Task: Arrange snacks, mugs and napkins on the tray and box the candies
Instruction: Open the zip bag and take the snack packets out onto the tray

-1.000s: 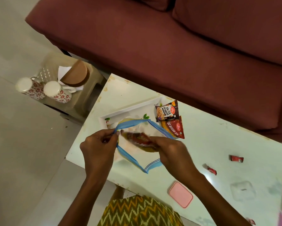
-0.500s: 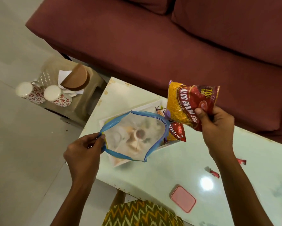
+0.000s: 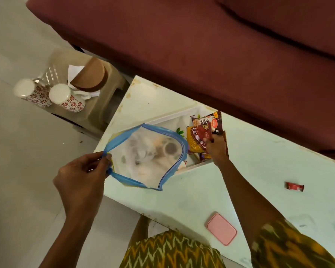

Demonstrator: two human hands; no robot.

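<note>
My left hand (image 3: pixel 83 175) pinches the blue rim of a clear zip bag (image 3: pixel 147 155), held open above the white tray (image 3: pixel 162 118). My right hand (image 3: pixel 216 147) grips a yellow and red Aloo Bhujia snack packet (image 3: pixel 196 139) low over the tray's right end, on top of a peanut packet (image 3: pixel 207 119) and another packet mostly hidden beneath. A red candy (image 3: pixel 294 186) lies on the table to the right. Two flower-patterned mugs (image 3: pixel 66 97) and white napkins (image 3: pixel 73 71) under a brown holder stand on a stool at the left.
The pale table (image 3: pixel 259 167) carries a pink lid (image 3: pixel 221 228) near its front edge. A maroon sofa (image 3: pixel 201 45) runs along the far side. The beige stool (image 3: pixel 104 93) stands on the floor off the table's left corner.
My right hand pulled the Aloo Bhujia packet out of the bag, lifted it, then lowered it onto the packets at the tray's right end. My left hand keeps holding the bag open.
</note>
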